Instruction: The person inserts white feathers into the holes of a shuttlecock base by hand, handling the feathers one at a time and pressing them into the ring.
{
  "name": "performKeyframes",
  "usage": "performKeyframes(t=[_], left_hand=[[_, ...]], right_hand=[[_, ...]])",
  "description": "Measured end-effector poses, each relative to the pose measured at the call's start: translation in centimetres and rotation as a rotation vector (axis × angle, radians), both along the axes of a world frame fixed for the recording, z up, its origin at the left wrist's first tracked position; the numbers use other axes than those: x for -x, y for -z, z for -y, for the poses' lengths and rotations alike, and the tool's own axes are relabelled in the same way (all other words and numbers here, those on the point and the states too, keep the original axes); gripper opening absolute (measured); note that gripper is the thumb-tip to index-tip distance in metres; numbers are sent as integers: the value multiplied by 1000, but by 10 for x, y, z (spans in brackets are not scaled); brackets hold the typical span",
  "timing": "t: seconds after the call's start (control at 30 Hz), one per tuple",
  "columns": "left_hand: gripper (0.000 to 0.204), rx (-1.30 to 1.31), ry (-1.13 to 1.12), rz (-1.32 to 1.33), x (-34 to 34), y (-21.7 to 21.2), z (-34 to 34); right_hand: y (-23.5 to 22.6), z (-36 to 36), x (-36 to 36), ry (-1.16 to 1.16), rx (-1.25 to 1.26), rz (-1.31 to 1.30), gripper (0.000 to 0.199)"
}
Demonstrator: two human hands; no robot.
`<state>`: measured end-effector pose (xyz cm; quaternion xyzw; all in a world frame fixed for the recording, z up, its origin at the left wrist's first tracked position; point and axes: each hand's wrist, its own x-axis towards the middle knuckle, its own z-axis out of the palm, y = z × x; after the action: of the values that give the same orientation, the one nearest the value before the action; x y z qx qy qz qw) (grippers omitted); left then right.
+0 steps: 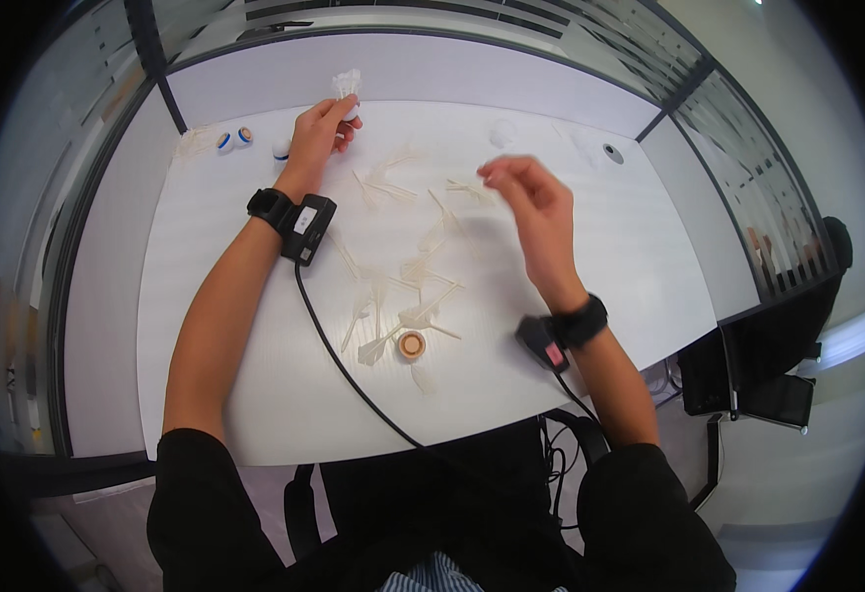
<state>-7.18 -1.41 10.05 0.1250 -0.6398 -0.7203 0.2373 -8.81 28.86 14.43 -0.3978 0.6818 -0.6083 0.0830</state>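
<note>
A white table (255,395) fills most of the view, with a black chair (299,508) below its near edge and slatted blinds (748,168) to the right. The person's forearms come up from the lower edge, each wearing a black wrist strap with a small black device; a black cable (354,380) runs from the left one back across the table. The left hand (316,133) is at the far side of the table, its fingers (339,111) curled together and pinched around the cork end of a white feather shuttlecock (347,87), whose skirt points up and away. The right hand (531,202) hovers over the middle of the table, the fingers (497,168) loosely bent with thumb and forefinger tips drawn close; whether they pinch anything cannot be told. Loose pale feathers (393,286) lie scattered across the tabletop between and below the hands. Among the nearest of them sits a small round cork base (411,344). Left of the left hand, near the far edge, stand three small round caps (245,140), white with blue and orange trim. A small dark round object (611,152) lies at the far right.
</note>
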Motion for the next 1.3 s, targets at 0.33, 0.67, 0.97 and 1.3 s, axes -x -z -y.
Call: performKeyframes(t=[0.33, 0.67, 0.97, 1.3], left_hand=[[27, -6, -29, -29, 3, 5, 2], [27, 3, -24, -32, 0, 3, 0], [26, 11, -21, -7, 1, 5, 4], [26, -13, -6, -8, -2, 3, 1]], right_hand=[[7, -10, -86, -180, -353, -459, 34], [8, -65, 2, 289, -536, -308, 34], [-15, -59, -75, -751, -177, 745, 41], [20, 16, -47, -927, -218, 1178, 75]])
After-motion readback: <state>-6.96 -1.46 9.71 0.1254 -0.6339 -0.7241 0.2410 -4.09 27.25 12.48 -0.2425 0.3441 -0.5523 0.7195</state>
